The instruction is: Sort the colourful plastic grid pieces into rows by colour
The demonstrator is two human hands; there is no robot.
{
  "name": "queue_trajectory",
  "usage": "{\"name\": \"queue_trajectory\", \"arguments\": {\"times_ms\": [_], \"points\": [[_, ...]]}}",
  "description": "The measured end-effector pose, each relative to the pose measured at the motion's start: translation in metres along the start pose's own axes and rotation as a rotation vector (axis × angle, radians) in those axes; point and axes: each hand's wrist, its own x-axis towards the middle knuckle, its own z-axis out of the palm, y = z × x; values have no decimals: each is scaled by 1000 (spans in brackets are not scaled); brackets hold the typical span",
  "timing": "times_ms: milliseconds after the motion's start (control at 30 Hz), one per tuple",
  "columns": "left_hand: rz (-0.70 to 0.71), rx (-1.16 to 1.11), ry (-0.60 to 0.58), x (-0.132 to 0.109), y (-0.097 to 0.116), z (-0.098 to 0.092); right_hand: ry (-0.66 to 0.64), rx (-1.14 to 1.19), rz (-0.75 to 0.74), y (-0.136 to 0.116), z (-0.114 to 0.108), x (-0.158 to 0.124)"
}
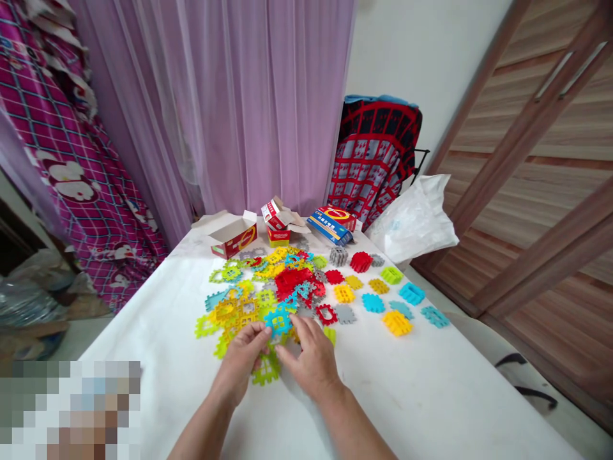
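Observation:
My left hand (246,351) pinches the edge of a blue toothed plastic building piece (278,321) with a window pattern, held over the pile. My right hand (313,356) is at the piece's right side, thumb and fingers apart; its index fingertip is by the edge, and I cannot tell whether it touches. A lime green window piece (267,369) lies on the table below and between my hands. Just beyond them spreads a heap of loose interlocking pieces in yellow, lime, red, blue and grey, with a red piece (290,281) near its middle.
Sorted pieces and small stacks lie to the right, including a red stack (361,261), a grey stack (338,255) and a yellow stack (397,323). Along the back stand an open red box (234,243) and a blue box (330,228). A white plastic bag (414,220) sits at the right edge.

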Motion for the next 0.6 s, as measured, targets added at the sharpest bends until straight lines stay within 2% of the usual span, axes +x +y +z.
{"name": "queue_trajectory", "arguments": {"times_ms": [300, 600], "points": [[10, 169, -134, 1, -8, -4, -12, -34, 1, 6, -1, 0], [3, 147, -122, -2, -5, 2, 1, 41, -23, 18, -6, -6]]}}
